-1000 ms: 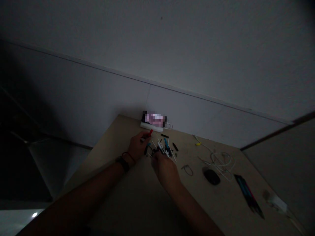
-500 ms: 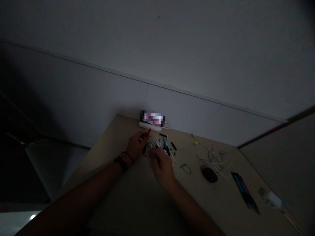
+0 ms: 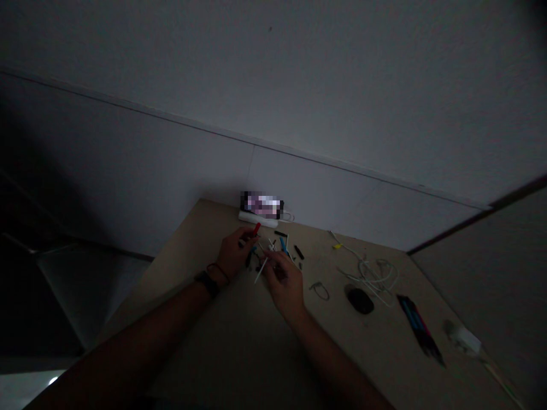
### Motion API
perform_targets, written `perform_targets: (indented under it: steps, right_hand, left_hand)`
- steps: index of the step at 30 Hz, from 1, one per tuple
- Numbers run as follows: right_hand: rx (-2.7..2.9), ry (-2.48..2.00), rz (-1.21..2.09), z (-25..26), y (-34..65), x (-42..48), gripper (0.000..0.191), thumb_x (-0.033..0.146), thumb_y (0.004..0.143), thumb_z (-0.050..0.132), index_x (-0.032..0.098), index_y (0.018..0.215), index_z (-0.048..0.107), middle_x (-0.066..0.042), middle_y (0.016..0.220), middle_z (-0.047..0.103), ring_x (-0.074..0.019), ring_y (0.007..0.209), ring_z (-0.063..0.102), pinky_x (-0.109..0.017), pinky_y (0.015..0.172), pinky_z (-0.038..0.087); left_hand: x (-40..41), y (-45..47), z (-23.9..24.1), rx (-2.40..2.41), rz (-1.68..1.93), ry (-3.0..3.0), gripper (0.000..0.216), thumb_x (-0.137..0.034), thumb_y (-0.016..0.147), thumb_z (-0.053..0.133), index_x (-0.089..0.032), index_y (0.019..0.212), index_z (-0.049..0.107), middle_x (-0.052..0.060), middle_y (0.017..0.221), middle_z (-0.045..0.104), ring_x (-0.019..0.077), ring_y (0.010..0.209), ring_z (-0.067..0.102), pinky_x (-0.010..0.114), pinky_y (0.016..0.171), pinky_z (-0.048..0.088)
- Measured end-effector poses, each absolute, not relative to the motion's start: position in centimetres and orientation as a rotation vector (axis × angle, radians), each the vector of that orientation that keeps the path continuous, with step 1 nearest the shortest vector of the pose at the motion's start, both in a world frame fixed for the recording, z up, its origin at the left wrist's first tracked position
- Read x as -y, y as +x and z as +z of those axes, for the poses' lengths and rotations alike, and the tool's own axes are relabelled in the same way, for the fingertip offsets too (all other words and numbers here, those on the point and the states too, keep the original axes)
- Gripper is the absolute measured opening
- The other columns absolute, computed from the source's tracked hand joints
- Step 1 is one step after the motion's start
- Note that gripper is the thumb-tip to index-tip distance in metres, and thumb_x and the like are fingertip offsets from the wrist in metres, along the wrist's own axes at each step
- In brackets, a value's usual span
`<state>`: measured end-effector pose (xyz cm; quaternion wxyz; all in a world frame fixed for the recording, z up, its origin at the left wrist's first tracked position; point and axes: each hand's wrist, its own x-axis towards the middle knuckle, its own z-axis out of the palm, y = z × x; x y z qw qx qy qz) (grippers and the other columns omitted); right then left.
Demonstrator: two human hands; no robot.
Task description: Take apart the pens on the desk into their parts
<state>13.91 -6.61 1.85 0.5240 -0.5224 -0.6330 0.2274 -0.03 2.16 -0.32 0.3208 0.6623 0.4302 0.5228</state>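
Observation:
The room is dim. My left hand (image 3: 234, 252) is closed around a pen with a red tip (image 3: 256, 228), which sticks out past its fingers. Just to its right, my right hand (image 3: 284, 280) pinches a thin white pen part (image 3: 261, 270) that slants down to the left. Both hands hover over a small pile of pens and pen parts (image 3: 284, 246) in black, white and blue on the beige table (image 3: 239, 347). A dark watch and a band circle my left wrist.
A white power strip (image 3: 256, 218) lies against the wall behind the pile. To the right are a small loop (image 3: 320, 290), a black mouse (image 3: 359, 300), tangled white cables (image 3: 376, 272), a bundle of dark pens (image 3: 416, 327) and a white adapter (image 3: 464, 340).
My right hand has lifted the white pen part out of the pile and drawn it toward the left hand. The view has drifted slightly; the left hand keeps its grip.

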Motion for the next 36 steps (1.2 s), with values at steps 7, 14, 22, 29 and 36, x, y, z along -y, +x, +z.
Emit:
perform_targets:
  steps: [7,14,22,29,36]
  right_hand:
    - [1.567,-1.244,0.552,1.9,13.7,6.6,0.023,0.037,0.094,0.057,0.021,0.098,0.074,-0.006,0.086,0.068,-0.0172,0.074,0.064,-0.027,0.063,0.050]
    - [1.534,-1.191,0.475,2.4,13.9,6.7,0.026,0.038,0.096,0.055,0.021,0.087,0.073,-0.007,0.093,0.070,-0.0194,0.084,0.066,-0.030,0.069,0.052]
    - [1.198,-1.213,0.471,2.5,15.0,6.0,0.031,0.046,0.099,0.049,0.019,0.097,0.065,-0.007,0.094,0.071,-0.0180,0.076,0.066,-0.031,0.067,0.054]
    - [1.268,-1.204,0.389,2.5,15.2,6.1,0.029,0.044,0.098,0.050,0.019,0.095,0.065,-0.008,0.096,0.071,-0.0209,0.088,0.067,-0.034,0.078,0.054]
    - [1.273,-1.196,0.395,2.5,15.3,5.9,0.027,0.043,0.097,0.053,0.020,0.092,0.067,-0.009,0.098,0.071,-0.0219,0.092,0.067,-0.037,0.081,0.054]
  left_hand:
    - [-2.1,-0.1,-0.4,-1.147,1.343,1.743,0.022,-0.037,0.087,0.063,-0.019,0.100,0.068,0.004,0.094,0.076,0.0175,0.080,0.069,0.028,0.073,0.055]
    - [-2.1,0.0,-0.5,-1.142,1.347,1.777,0.022,-0.037,0.089,0.062,-0.019,0.100,0.069,0.004,0.093,0.076,0.0172,0.079,0.069,0.029,0.074,0.056]
    - [-1.9,-0.1,-0.8,-1.075,1.285,1.980,0.017,-0.027,0.089,0.064,-0.022,0.103,0.072,0.005,0.100,0.075,0.0204,0.092,0.068,0.036,0.087,0.054]
    - [-1.5,0.0,-0.8,-0.985,1.284,2.133,0.015,-0.028,0.091,0.065,-0.022,0.102,0.073,0.005,0.098,0.074,0.0216,0.095,0.066,0.038,0.089,0.051]
    - [-1.4,-0.1,-0.7,-0.962,1.257,2.147,0.015,-0.028,0.091,0.065,-0.023,0.103,0.072,0.005,0.100,0.074,0.0219,0.098,0.065,0.038,0.091,0.051]
